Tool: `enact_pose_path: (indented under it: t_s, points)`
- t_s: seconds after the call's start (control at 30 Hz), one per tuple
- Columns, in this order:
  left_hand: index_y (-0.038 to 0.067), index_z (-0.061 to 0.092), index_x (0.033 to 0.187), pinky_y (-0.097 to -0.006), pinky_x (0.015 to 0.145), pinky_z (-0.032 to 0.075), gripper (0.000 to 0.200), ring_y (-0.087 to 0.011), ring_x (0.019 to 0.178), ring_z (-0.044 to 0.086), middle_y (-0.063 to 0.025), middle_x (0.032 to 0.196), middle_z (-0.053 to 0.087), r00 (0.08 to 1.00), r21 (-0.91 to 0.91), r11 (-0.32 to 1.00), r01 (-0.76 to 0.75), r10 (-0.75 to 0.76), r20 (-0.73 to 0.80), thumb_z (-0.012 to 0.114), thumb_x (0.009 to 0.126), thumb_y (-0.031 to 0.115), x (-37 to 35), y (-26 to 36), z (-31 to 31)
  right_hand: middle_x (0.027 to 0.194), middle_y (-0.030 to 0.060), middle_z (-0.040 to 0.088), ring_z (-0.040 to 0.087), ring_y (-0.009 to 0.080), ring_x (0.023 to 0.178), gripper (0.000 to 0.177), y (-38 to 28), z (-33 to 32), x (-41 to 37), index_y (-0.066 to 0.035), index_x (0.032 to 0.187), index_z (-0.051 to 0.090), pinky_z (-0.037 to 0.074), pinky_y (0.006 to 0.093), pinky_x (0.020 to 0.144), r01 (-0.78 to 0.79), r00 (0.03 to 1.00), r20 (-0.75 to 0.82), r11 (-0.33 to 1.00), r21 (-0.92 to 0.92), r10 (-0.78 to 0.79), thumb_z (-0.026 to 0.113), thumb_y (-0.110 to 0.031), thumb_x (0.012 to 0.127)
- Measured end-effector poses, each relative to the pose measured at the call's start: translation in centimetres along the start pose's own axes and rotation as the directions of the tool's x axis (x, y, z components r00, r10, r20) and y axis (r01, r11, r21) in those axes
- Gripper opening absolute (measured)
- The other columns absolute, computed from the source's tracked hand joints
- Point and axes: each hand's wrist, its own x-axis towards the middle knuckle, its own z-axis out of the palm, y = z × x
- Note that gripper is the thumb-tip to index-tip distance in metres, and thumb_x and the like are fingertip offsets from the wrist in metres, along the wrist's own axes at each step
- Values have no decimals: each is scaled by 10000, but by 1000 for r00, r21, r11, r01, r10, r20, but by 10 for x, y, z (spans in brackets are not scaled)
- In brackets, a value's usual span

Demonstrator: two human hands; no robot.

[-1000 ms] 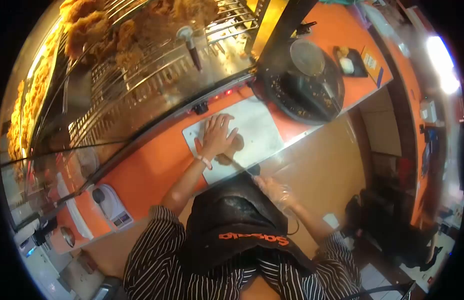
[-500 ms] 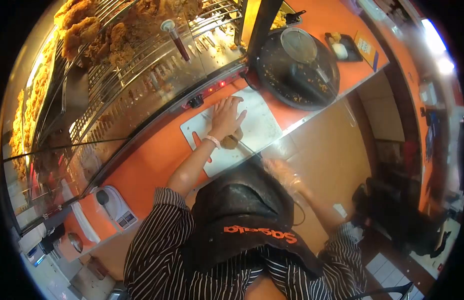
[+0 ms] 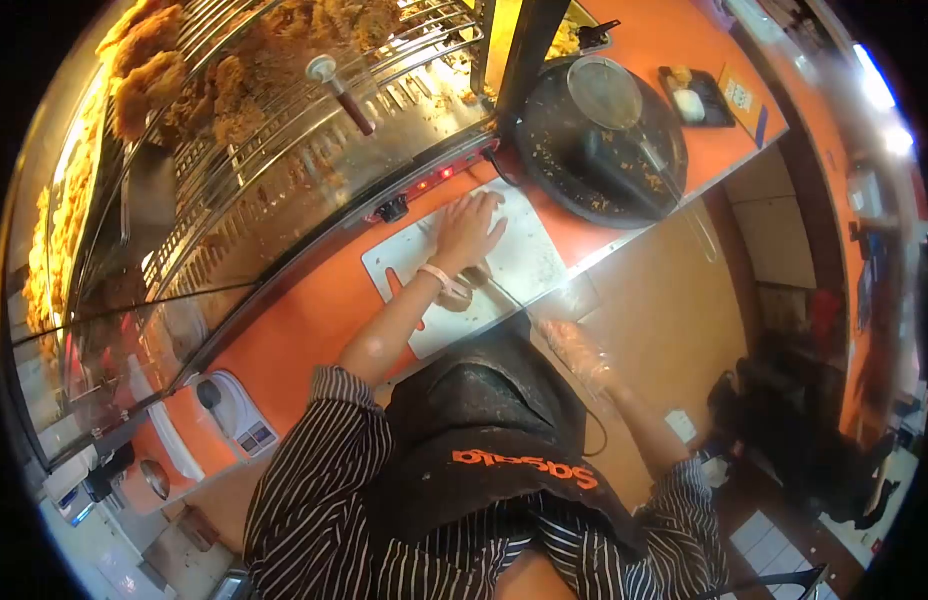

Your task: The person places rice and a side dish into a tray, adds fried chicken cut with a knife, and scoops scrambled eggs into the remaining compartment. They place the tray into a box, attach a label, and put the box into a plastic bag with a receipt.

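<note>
My left hand (image 3: 468,232), a pink band at its wrist, lies palm down with fingers spread over the white cutting board (image 3: 529,240). Partly beneath its palm and wrist is a brown piece (image 3: 456,299), which looks like food. To the right, my right hand (image 3: 574,350) wears a clear plastic glove and is closed around the near end of a thin metal tool (image 3: 507,294). The tool's far end reaches over the board toward the brown piece, near my left palm. Its handle is hidden in the glove.
A lit glass cabinet with fried pieces (image 3: 149,80) on racks stands at the upper left. Beyond the board sits a black round pan (image 3: 554,140) with a strainer (image 3: 604,92). A black tray (image 3: 719,112) is at the upper right, a scale (image 3: 246,425) at the lower left.
My left hand has shifted slightly right over the board. My right hand shows more sharply now, and the thin tool is easier to see. The view has moved a little.
</note>
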Motion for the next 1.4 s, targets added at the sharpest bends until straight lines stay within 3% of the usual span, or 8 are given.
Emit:
enact_pose_path:
  t_s: [0.17,0.3,0.37,0.47,0.77,1.0,1.3,1.4]
  points:
    - [100,472,1026,-392,787,351,280,-244,984,463,-65,1015,510,998,61,996,62,-61,-13,528,788,236,-4,-5,9,905,129,581,535,201,867,526,-6,6,-2,-54,1013,570,394,325,794,26,976,-212,995,-92,-45,358,-514,871]
    - [78,480,1015,-379,826,349,282,-242,934,469,-84,998,508,998,-71,997,16,-21,-64,540,777,217,-1,-8,-2,908,111,579,523,169,888,554,-3,-19,-3,-43,976,591,388,298,801,-74,995,87,970,230,55,375,-540,860]
    - [50,479,1011,-342,784,368,262,-226,889,469,-100,978,497,956,-487,871,-62,-89,-281,538,775,147,-9,-10,-19,877,132,581,545,215,841,535,3,-34,3,-33,934,575,410,334,752,47,997,-56,998,-32,-49,392,-530,856]
    - [21,474,1019,-307,726,388,285,-212,853,468,-108,943,490,856,-459,886,-73,-180,-485,556,761,106,-27,-13,-54,829,165,584,579,284,771,515,8,-45,15,-17,870,551,444,387,679,152,953,-175,890,-429,-248,419,-514,850]
    - [33,399,1084,-310,746,378,393,-196,876,452,-103,1031,459,779,-445,886,133,-371,-506,582,738,72,-130,-12,-52,1060,190,492,485,346,938,546,-13,-15,95,-16,1101,472,383,464,793,252,593,-549,783,-569,-590,555,-437,763]
    - [28,377,1097,-314,772,371,398,-193,916,437,-99,1074,437,686,-528,832,167,-483,-544,568,748,46,-158,-5,-61,1295,259,307,287,429,1198,930,-103,73,94,-92,1340,281,278,529,946,164,781,-308,655,-738,-543,595,-607,632]
    - [20,352,1138,-316,796,354,393,-182,951,403,-93,1089,397,622,-581,795,177,-548,-560,522,785,44,-144,4,-63,907,177,516,507,334,893,319,-95,58,115,-66,940,555,400,439,805,440,689,-348,748,-497,-636,490,-350,810]
    - [24,350,1144,-315,793,349,391,-176,937,399,-86,1077,398,626,-562,820,111,-496,-602,514,789,46,-127,6,-63,883,159,501,487,305,866,183,-73,-11,123,-54,849,516,393,406,795,842,330,-445,473,-260,-832,574,-206,765]
